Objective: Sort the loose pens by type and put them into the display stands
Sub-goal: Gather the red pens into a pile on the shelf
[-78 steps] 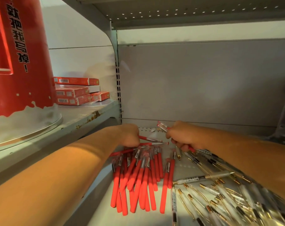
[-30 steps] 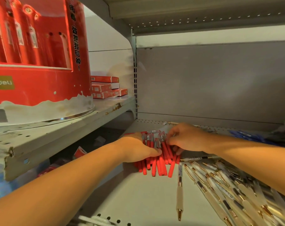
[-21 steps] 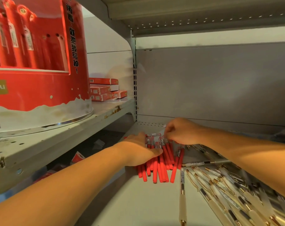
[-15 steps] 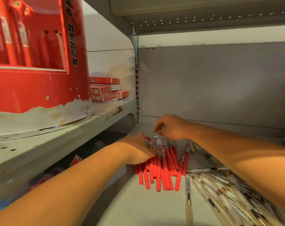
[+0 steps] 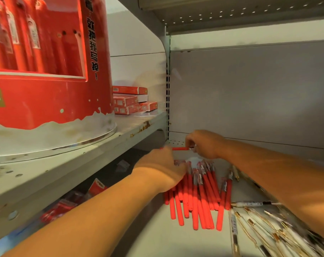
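On lower shelf (image 5: 166,238), far side, R hand (image 5: 205,143) pinches single red pen (image 5: 178,148) by one end, held level. L hand (image 5: 163,169) rests on red pen bunch (image 5: 200,197), fingers hidden, can't tell. Gold-clip pens (image 5: 259,225) near right.

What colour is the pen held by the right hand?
The pen in the right hand is red; head view.

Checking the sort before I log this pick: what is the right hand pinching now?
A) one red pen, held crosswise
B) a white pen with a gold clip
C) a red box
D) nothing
A: the right hand pinches one red pen that points sideways, beyond the red bundle on which the left hand rests.
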